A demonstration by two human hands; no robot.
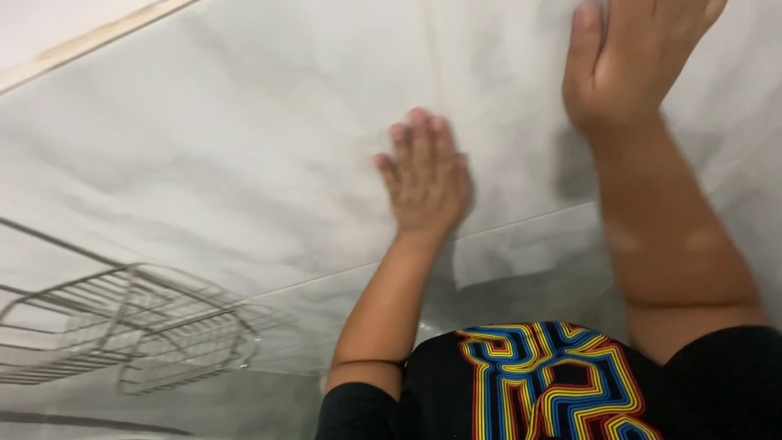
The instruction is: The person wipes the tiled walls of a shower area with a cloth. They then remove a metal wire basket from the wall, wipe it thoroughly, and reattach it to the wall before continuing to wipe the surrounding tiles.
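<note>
The person's left hand point(425, 175) lies flat against the white marbled wall tile point(244, 163), fingers together and stretched, palm pressed to the surface just above a grout line; its grip is spread open and holds nothing. The right hand point(627, 57) is higher and to the right, also pressed on the tile, and it seems to cover a pale cloth or pad point(595, 10) at the top edge, though too little shows to be sure; whether its grip is closed on anything I cannot tell. A wire rack point(130, 326) hangs on the wall well to the left, blurred. Judging by this, the step in hand is rubbing or wiping the tile, the left hand bracing. The next move would call for steady pressure and a sweep across the tile that stays short of the rack.
</note>
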